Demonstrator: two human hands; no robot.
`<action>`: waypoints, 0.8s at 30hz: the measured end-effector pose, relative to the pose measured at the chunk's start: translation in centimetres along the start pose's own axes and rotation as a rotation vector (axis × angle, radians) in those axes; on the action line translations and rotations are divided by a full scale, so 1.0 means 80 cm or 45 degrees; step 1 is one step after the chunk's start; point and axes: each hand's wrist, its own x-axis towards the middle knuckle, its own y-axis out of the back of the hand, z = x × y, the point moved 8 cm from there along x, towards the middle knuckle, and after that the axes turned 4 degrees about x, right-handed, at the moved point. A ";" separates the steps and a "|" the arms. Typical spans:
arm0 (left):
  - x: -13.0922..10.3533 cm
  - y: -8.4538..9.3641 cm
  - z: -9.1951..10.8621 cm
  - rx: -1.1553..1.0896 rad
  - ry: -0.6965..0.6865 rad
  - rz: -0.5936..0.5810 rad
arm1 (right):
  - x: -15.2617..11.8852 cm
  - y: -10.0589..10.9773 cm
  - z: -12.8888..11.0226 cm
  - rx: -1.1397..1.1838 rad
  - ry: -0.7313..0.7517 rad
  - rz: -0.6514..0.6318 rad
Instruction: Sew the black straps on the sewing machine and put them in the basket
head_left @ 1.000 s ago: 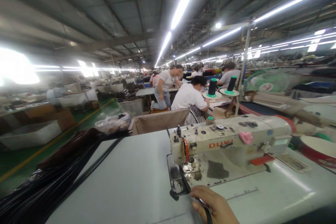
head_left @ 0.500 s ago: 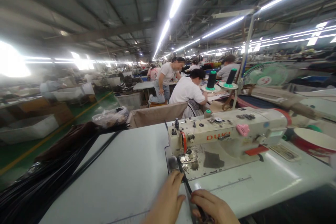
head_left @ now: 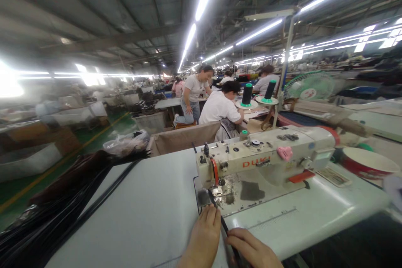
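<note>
A narrow black strip (head_left: 224, 224) runs from under the needle area of a white sewing machine (head_left: 264, 157) towards me. My left hand (head_left: 204, 234) lies on the strip just in front of the presser foot (head_left: 217, 191), fingers pressed together and thumb hidden. Nearer to me, my right hand (head_left: 253, 248) is closed on the same strip, its fingertips along the right side. The strip's near end is hidden below that hand.
Long black strips (head_left: 75, 213) hang over the left side of the pale table (head_left: 141, 209). Behind the machine stand a fabric-lined bin (head_left: 182, 138) and thread cones (head_left: 247, 94). A red bowl (head_left: 369, 163) and green fan (head_left: 309, 86) are at right. Co-workers (head_left: 218, 106) sit and stand beyond.
The view has swung slightly, so the scene sits further left. My left fingers have drawn together on the strip and its thumb has gone out of sight. My right hand stays on the strip.
</note>
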 end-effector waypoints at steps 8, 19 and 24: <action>0.000 0.015 -0.001 0.149 -0.079 0.118 | -0.054 0.049 0.036 0.057 -0.381 0.410; -0.008 0.022 -0.014 0.103 -0.199 0.086 | -0.255 0.167 0.158 0.222 -1.200 1.287; -0.009 0.022 -0.023 -0.010 -0.163 0.144 | -0.363 0.208 0.195 0.097 -1.391 1.635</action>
